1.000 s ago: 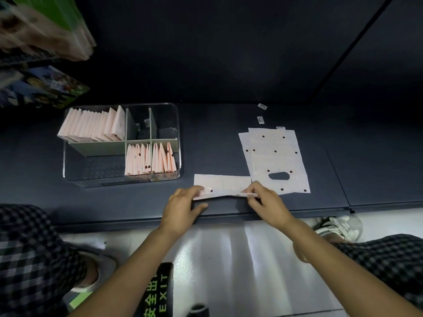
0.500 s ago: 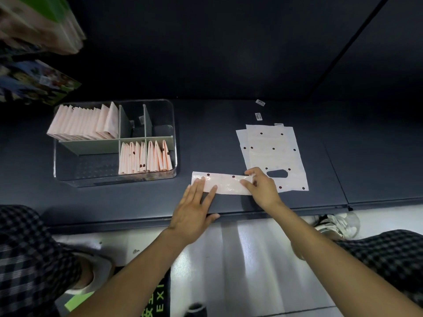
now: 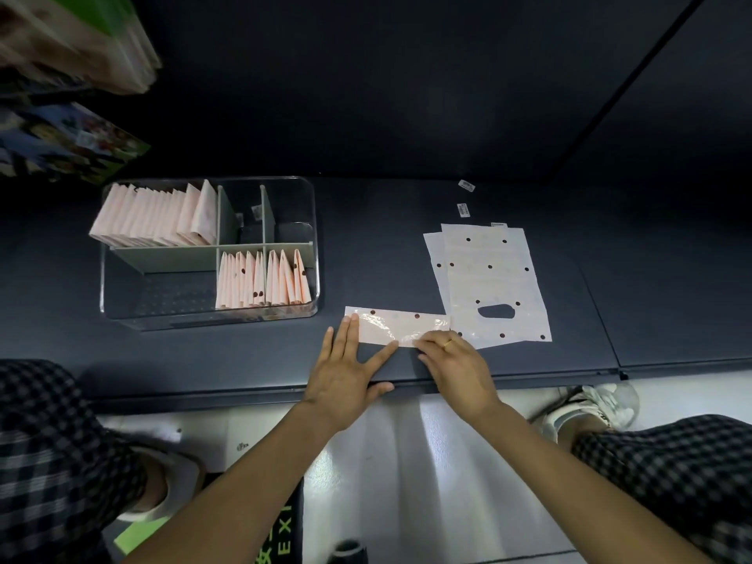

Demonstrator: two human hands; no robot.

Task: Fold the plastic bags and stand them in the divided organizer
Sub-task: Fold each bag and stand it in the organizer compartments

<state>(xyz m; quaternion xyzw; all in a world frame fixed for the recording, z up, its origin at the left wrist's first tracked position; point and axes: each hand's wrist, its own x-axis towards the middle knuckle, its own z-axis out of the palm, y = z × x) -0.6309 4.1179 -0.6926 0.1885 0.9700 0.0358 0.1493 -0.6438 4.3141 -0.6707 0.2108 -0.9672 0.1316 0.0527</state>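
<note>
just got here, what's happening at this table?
A person is folding plastic bags. Both hands press flat on a bag strip folded lengthwise on the table: left hand at its left end, right hand at its right. Two unfolded bags lie beside it. The organizer already holds rows of folded bags.

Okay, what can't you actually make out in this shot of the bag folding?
Head view only:
- Folded strip: its near corners lie under the left hand and right hand.
- Two small labels: print too small to read.
- Stacked items top left: blurred and cut by the edge.
- Organizer: folded-bag count uncertain.
</note>
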